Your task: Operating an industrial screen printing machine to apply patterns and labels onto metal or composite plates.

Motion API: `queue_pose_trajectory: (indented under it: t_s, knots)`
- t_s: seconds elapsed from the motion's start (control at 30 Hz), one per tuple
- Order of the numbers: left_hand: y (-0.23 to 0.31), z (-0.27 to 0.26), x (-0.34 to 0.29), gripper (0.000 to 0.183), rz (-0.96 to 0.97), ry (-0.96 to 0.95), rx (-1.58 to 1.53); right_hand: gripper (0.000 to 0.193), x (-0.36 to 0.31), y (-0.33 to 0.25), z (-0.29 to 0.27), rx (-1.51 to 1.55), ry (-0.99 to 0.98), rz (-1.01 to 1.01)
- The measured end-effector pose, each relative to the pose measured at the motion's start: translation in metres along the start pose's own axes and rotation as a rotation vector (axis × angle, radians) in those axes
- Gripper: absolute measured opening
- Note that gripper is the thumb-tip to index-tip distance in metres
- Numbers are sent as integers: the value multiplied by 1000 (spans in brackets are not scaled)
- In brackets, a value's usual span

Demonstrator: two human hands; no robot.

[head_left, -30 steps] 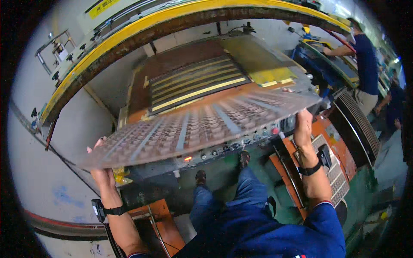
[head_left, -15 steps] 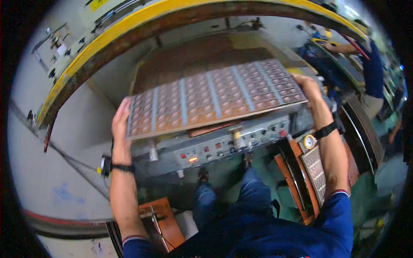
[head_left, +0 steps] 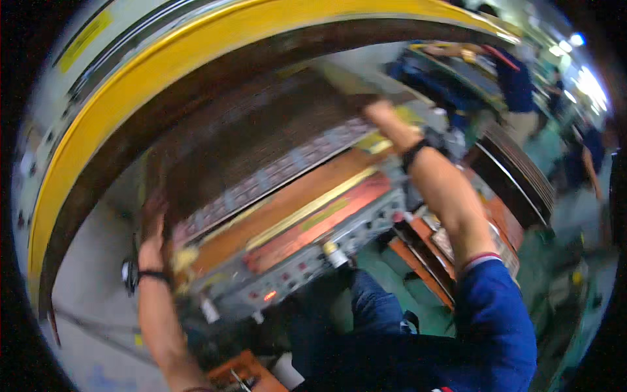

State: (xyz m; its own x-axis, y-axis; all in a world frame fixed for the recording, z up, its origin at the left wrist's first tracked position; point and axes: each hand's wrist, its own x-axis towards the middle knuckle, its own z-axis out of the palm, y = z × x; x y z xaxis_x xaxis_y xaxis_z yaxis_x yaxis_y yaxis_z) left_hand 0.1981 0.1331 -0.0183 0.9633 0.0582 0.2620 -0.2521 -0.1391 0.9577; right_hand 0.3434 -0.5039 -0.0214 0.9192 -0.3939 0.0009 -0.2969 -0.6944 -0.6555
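A wide flat panel [head_left: 297, 160] with rows of round bumps and pale strips lies mostly in shadow under a yellow-edged press head [head_left: 228, 25]. Only its near strip catches light. My left hand [head_left: 153, 225] grips the panel's left end, dark and smeared by motion. At the far right end my right hand [head_left: 385, 119] is closed on it, fingers partly hidden in shadow. Below the panel's near edge shows the brown press bed [head_left: 281, 212], and in front of that a reddish copper-coloured plate [head_left: 323, 222].
A grey control panel [head_left: 304, 277] with knobs and a lit display runs along the machine's front. To the right stand an orange-sided rack [head_left: 418, 268] and a dark ribbed stack [head_left: 513, 173]. Another person [head_left: 516, 78] works at a far bench.
Both my hands have moved forward with the panel, from above the machine's front into the shadow under the press head. The view has turned and shifted.
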Motion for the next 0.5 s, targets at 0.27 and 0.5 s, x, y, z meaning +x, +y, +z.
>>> queue_pose_trajectory:
  t_s: [0.27,0.5]
  knots:
    - [71,72,-42,43,-39,-42,168,24,-25,67,-63,196,-134,-406]
    - [10,2,-5,50,19,16,452,37,13,7,0,673,-240,-403]
